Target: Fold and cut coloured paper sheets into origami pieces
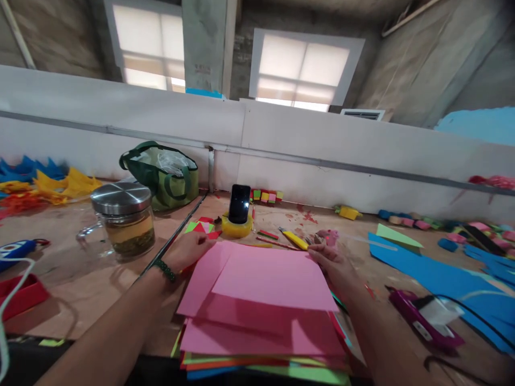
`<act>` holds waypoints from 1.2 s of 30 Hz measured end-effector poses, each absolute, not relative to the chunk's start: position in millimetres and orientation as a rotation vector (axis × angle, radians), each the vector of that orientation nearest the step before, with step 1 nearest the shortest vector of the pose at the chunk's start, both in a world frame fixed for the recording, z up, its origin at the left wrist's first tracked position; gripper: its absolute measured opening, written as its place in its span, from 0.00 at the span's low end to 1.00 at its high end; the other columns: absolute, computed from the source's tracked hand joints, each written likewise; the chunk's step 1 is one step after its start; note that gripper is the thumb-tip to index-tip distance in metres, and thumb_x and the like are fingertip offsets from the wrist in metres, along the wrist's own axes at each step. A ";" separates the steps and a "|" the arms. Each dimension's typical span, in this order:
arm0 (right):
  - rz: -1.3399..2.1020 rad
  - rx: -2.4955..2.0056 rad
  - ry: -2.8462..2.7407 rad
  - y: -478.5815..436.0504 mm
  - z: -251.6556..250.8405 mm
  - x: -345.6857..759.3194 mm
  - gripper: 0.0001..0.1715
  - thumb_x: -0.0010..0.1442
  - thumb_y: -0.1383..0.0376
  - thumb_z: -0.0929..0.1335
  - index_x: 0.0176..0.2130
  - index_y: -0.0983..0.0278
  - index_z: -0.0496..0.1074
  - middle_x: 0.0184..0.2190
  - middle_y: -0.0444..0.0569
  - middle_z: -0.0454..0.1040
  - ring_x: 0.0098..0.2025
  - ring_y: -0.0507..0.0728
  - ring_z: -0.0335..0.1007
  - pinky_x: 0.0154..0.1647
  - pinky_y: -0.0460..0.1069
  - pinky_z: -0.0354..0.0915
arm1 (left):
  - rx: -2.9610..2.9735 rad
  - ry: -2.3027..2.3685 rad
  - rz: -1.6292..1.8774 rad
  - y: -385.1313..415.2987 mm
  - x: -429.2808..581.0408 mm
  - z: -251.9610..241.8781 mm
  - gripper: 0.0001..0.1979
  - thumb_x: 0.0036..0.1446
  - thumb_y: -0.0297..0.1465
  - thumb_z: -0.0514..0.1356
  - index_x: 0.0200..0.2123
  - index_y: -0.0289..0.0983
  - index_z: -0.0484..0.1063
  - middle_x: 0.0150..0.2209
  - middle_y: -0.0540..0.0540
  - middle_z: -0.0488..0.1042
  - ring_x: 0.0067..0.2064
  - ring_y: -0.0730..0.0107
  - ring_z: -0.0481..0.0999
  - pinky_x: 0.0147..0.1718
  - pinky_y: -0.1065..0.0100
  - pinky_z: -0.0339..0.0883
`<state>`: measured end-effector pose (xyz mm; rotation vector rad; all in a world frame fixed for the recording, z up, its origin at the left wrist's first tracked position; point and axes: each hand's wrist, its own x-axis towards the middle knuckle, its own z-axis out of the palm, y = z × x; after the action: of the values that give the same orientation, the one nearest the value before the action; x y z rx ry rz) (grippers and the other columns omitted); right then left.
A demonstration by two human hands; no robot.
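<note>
In front of me lies a stack of coloured paper with pink paper sheets (pixel 269 276) on top, the upper ones overlapping unevenly. My left hand (pixel 191 250), a green beaded bracelet at its wrist, closes at the far left corner of the upper sheets. At the far right corner my right hand (pixel 328 260) pinches the top sheet's edge between thumb and fingers. Yellow, orange, blue and green sheets (pixel 298 372) show beneath the pink ones. Just beyond the paper are a yellow utility knife (pixel 295 239) and a roll of yellow tape (pixel 237 227) with a phone (pixel 240 203) propped in it.
A lidded glass mug of tea (pixel 127 230) and a green bag (pixel 173 182) stand at the left. On the right are blue paper (pixel 426 273) and a purple power strip (pixel 424 321) with cables. Small coloured blocks (pixel 267 196) line the white partition (pixel 289 161).
</note>
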<state>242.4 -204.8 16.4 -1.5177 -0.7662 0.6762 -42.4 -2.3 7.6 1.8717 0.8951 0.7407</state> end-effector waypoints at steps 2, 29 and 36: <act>0.722 -1.524 -0.717 -213.6 9.9 235.6 0.25 0.42 0.53 0.75 0.38 0.61 0.71 0.18 0.39 0.70 0.17 0.50 0.63 0.18 0.45 0.59 | 1.987 0.943 0.786 -20.2 -46.0 17.7 0.18 0.49 0.45 0.64 0.35 0.36 0.75 0.36 0.42 0.75 0.45 0.52 0.70 0.38 0.63 0.62; 0.468 -1.822 -0.959 -262.1 -27.4 208.4 0.22 0.57 0.52 0.67 0.45 0.62 0.76 0.43 0.52 0.77 0.48 0.62 0.69 0.49 0.55 0.63 | 2.540 0.506 0.508 -179.1 -6.4 -25.1 0.11 0.63 0.25 0.48 0.29 0.38 0.64 0.29 0.49 0.70 0.29 0.69 0.70 0.28 0.68 0.60; 0.416 -1.964 -1.647 -272.7 0.0 214.4 0.26 0.62 0.51 0.65 0.56 0.56 0.68 0.56 0.51 0.69 0.57 0.61 0.63 0.57 0.55 0.60 | 2.246 0.686 0.501 -155.2 -2.4 -23.8 0.10 0.62 0.27 0.50 0.26 0.38 0.58 0.29 0.50 0.66 0.31 0.70 0.65 0.31 0.69 0.57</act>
<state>214.4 -272.7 0.0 -1.9635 -1.6474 0.4162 -2.4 -155.2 -23.8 2.2458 0.6862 0.5007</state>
